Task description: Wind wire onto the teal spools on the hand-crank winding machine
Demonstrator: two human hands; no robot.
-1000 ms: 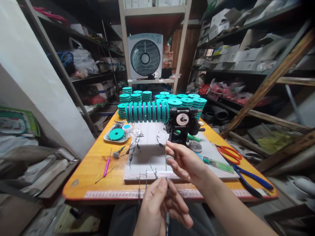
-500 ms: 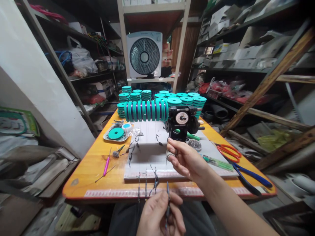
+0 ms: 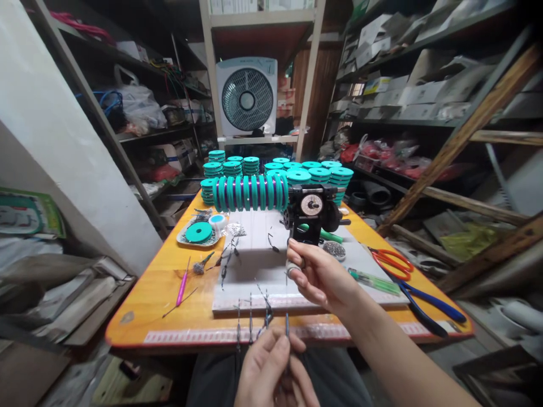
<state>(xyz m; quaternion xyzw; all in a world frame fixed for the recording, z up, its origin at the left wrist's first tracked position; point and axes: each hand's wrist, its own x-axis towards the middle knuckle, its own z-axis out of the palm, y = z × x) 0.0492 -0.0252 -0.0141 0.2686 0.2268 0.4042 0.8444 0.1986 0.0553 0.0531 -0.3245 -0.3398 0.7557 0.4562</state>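
Note:
My left hand [image 3: 275, 367] is low, over the table's front edge, its thumb and fingers pinched around a thin dark rod [image 3: 287, 325] whose tip points up and away. Higher and to the right, my right hand [image 3: 320, 274] has its thumb and forefinger pressed together; whatever they hold is too small to make out. A grey band circles one of its fingers. Just beyond that hand stands a black winding device [image 3: 313, 212] with a row of teal spools [image 3: 250, 192] on its shaft. Several dark line rigs [image 3: 238, 330] hang near the front edge, left of my left hand.
Stacked teal spools [image 3: 298, 176] stand at the back of the orange table [image 3: 144, 308]. On the right lie orange-handled scissors [image 3: 394, 263], blue-handled pliers [image 3: 436, 305] and a green cutter [image 3: 377, 281]. At left are a tray [image 3: 182, 240] and a pink tool [image 3: 182, 288].
My left hand has shifted slightly, its fingers curling closer around the thin rod. The right hand keeps its pinch. The whole view has moved a little.

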